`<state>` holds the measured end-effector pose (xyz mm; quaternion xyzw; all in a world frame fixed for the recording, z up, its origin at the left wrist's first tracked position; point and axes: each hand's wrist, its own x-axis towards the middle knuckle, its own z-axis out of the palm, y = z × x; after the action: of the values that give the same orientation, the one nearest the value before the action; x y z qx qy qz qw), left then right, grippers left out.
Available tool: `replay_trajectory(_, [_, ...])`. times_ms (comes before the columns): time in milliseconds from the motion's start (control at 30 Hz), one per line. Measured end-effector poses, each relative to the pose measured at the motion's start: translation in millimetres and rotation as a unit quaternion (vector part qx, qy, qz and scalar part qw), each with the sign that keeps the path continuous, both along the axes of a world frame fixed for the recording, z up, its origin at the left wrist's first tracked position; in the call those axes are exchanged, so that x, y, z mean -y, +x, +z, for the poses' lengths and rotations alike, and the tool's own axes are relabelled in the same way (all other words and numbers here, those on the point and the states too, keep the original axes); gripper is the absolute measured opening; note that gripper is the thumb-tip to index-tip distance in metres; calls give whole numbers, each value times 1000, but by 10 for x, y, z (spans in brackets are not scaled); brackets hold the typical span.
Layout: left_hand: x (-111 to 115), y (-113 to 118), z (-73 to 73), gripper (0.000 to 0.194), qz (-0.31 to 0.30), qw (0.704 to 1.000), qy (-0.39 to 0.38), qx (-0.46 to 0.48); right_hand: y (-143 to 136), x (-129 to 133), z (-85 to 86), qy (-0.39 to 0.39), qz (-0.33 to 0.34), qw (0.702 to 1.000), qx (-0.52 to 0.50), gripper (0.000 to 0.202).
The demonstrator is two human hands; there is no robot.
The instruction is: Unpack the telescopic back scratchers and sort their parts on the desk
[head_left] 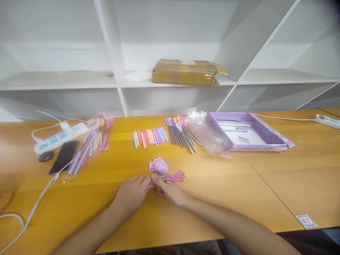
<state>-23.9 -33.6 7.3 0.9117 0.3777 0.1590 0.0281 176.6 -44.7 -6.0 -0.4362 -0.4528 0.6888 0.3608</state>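
Both hands meet low in the middle of the head view. My left hand is closed on the pink handle end of a back scratcher, mostly hidden by the fingers. Around its metal shaft my right hand is closed, and the pink claw head sticks out to the right. Just beyond the hands lies a small pile of pink and purple cards. A row of coloured handle tubes lies farther back, beside a bunch of metal rods with coloured claw heads.
A purple open box and crumpled clear plastic lie at the right. Bagged scratchers, a phone, a mouse and a power strip are at the left. A taped carton rests on the shelf.
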Motion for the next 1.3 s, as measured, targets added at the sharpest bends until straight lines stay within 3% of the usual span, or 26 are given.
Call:
replay_trajectory(100, [53,-3,102,41,16,1000,-10,-21,-31,22,67,-8,-4,999,-44,73])
replay_trajectory(200, [185,25,191,38,48,998,-4,-43,-9,115,175,-75,-5,989,-130,72])
replay_trajectory(367, [546,75,167,31,72,995,-53,-51,54,466,236,-196,46,965,-169,74])
replay_trajectory(500, [822,54,111,19,31,983,-167,-76,47,853,170,-173,9,971,-165,73])
replay_trajectory(600, [896,36,178,15,-6,970,-222,-93,33,1050,187,-135,-16,979,-155,76])
replay_trajectory(800, [878,108,376,20,-22,957,-248,-150,63,1144,311,-111,-26,986,-122,80])
replay_trajectory(900, [945,63,361,20,-27,958,-250,-137,153,1195,304,-95,-1,990,-104,80])
replay_trajectory(967, [959,-110,329,22,-17,961,-254,-106,301,1223,284,-99,-29,991,-86,79])
replay_trajectory(1067, [790,-618,324,28,35,966,-254,-43,696,1176,290,-63,-122,989,-55,77])
replay_trajectory(1167, [342,-1173,391,47,128,958,-257,24,1177,935,417,53,-208,976,22,72])
replay_trajectory(1233, [-60,-1366,448,56,238,937,-249,62,1429,638,568,136,-244,953,121,63])
replay_trajectory(1300, [-485,-1347,495,61,275,932,-217,96,1576,237,733,219,-284,918,172,57])
